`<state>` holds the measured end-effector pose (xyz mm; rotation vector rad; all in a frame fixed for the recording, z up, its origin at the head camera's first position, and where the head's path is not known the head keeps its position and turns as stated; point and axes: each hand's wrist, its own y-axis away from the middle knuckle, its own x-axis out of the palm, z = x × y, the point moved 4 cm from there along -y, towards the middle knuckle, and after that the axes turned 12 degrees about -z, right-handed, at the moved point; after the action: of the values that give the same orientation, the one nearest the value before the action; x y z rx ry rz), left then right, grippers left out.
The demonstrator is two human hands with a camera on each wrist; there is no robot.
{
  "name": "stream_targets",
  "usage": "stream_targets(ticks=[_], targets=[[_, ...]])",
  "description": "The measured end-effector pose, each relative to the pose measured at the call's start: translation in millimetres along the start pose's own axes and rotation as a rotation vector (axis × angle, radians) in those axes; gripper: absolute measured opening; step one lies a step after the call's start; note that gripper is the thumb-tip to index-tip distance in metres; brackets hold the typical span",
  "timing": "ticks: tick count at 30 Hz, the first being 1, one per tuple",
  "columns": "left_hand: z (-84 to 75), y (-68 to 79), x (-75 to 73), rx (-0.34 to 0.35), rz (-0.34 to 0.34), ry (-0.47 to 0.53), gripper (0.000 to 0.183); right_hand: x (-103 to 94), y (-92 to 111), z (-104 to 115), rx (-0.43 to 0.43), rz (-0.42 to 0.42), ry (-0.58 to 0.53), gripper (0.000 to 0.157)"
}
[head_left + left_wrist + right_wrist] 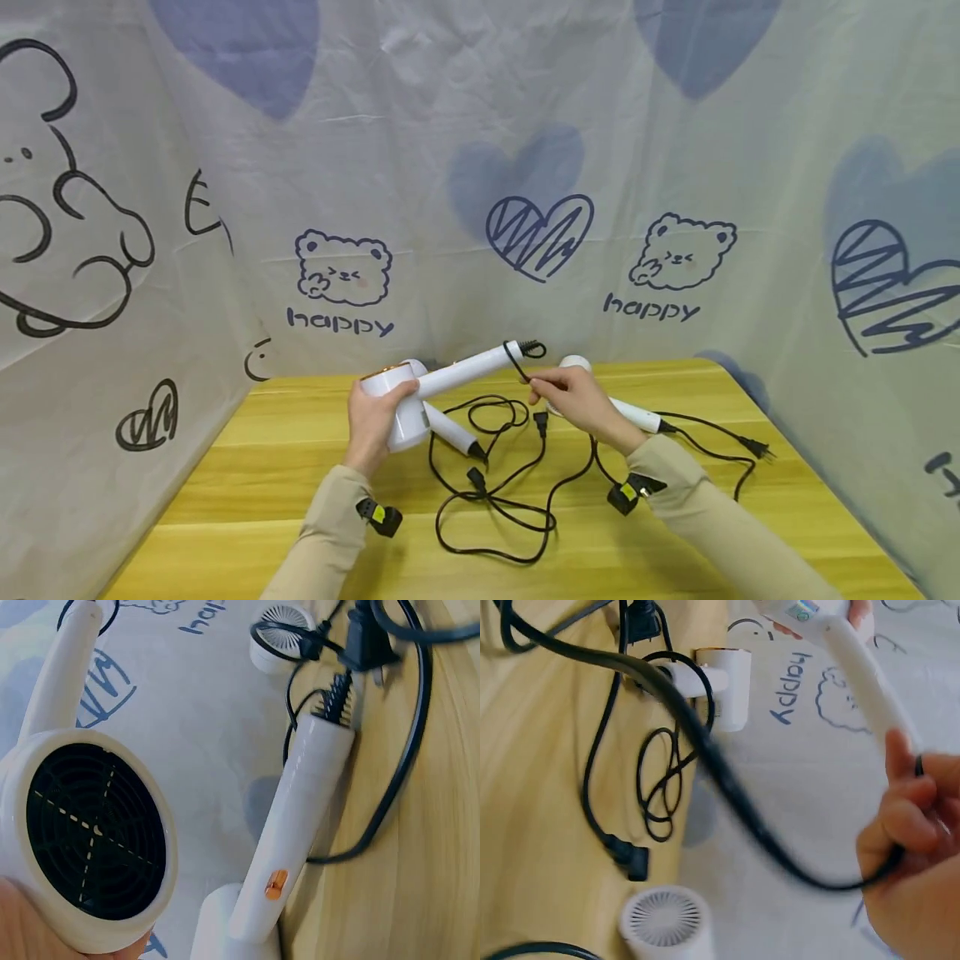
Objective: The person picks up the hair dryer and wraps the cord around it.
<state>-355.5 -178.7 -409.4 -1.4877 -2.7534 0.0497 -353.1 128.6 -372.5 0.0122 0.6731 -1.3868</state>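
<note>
Head view: left fingers [405, 389] gripping dryer [441, 381]; right fingers [546, 387] pinching its cord [515, 364]; you're probably wanting even tension for wrapping.

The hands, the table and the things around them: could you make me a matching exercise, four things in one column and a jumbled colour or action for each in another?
1. Left hand
2. Right hand
3. Tabletop
4. Fabric backdrop

A. pinches a black cord
B. pale, blue-patterned
C. grips a white hair dryer
D. yellow, wood-grained

Pairs: 1-C; 2-A; 3-D; 4-B
</note>
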Motion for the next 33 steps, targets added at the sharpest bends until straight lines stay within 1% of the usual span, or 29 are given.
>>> stream_targets(ticks=[3, 6, 10, 12, 14, 15, 17, 20, 22, 23, 26, 29, 30, 33], targets=[[2.7, -1.4, 0.5, -0.054, 0.015, 0.054, 0.078, 0.5, 1, -15, 0.137, 0.130, -0.154, 0.033], [2.8, -2.2, 1.2, -0.081, 0.039, 0.092, 0.076, -1.3, 2, -30, 0.283, 0.218, -0.235, 0.036], [1.3, -2.3, 1.1, -0.092, 0.074, 0.105, 0.072, -6.9, 1, -45, 0.400, 0.244, -0.253, 0.034], [0.7, -2.1, 1.5, -0.092, 0.097, 0.090, 0.072, -9.4, -2, -50, 0.420, 0.247, -0.253, 0.032], [0.6, -1.8, 2.6, -0.096, 0.124, 0.079, 0.072, -11.5, -6, -53, 0.415, 0.242, -0.225, 0.029], [0.7, -1.6, 3.2, -0.101, 0.136, 0.075, 0.071, -12.6, -8, -54, 0.396, 0.234, -0.194, 0.028], [0.9, -1.3, 4.3, -0.104, 0.160, 0.074, 0.070, -14.4, -13, -54, 0.339, 0.199, -0.089, 0.026], [1.2, -1.4, 4.8, -0.105, 0.194, 0.077, 0.068, -17.4, -20, -50, 0.275, 0.105, 0.086, 0.035], [1.6, -1.8, 4.3, -0.101, 0.221, 0.073, 0.066, -18.6, -24, -45, 0.256, 0.044, 0.161, 0.043], [1.6, -2.0, 4.0, -0.094, 0.237, 0.064, 0.065, -19.1, -26, -42, 0.246, 0.020, 0.184, 0.044], [1.7, -2.7, 2.8, -0.067, 0.297, 0.024, 0.064, -20.9, -32, -34, 0.210, -0.031, 0.241, 0.036], [1.7, -3.8, 1.2, -0.029, 0.340, -0.042, 0.068, -22.5, -38, -26, 0.172, -0.047, 0.281, 0.020], [1.7, -4.1, 0.7, -0.019, 0.351, -0.062, 0.069, -23.2, -40, -23, 0.166, -0.053, 0.291, 0.019], [1.6, -4.9, -1.0, 0.014, 0.362, -0.115, 0.071, -24.2, -43, -15, 0.136, -0.058, 0.335, 0.023]])
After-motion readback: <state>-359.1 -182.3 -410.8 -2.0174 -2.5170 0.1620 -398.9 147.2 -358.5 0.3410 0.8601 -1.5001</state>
